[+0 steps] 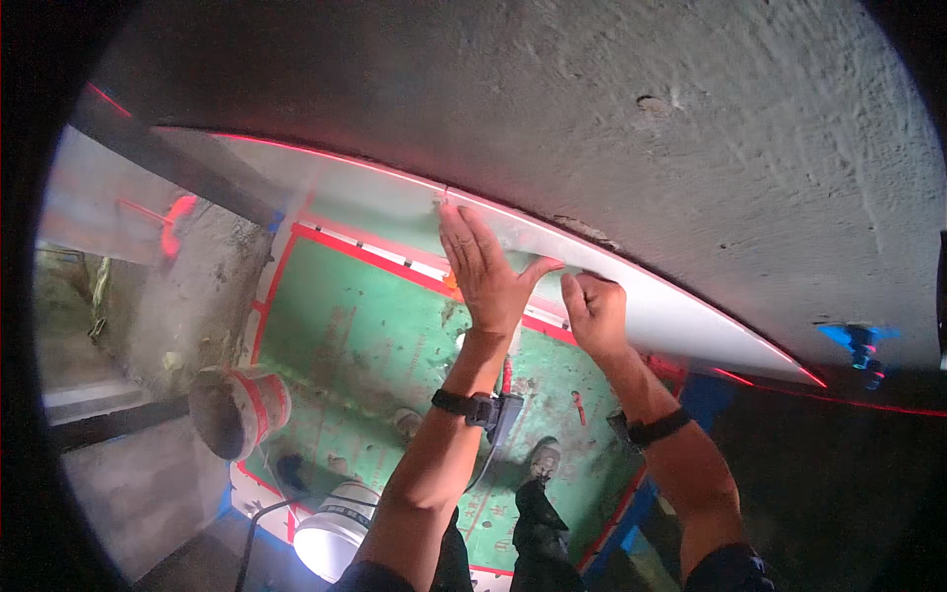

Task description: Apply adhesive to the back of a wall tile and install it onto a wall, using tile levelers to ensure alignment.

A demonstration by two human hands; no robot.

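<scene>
Rough grey plastered wall fills the far right; green printed floor sheet with red-taped edges covers the ground. Between them stands a long, glossy white panel, red-lit along its top. My left hand is opened flat at its face, thumb apart; my right hand, right of it, forms a fist, contact unclear.

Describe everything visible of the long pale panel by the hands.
The pale panel is long, smooth and glossy, with a hard, tile-like look and faint greenish reflections. It stands along the rough grey wall, seen steeply from above. A red line of light follows its upper edge, which looks curved through the lens. The open left hand appears to rest on its face; the curled right hand is close, contact unclear.
</scene>
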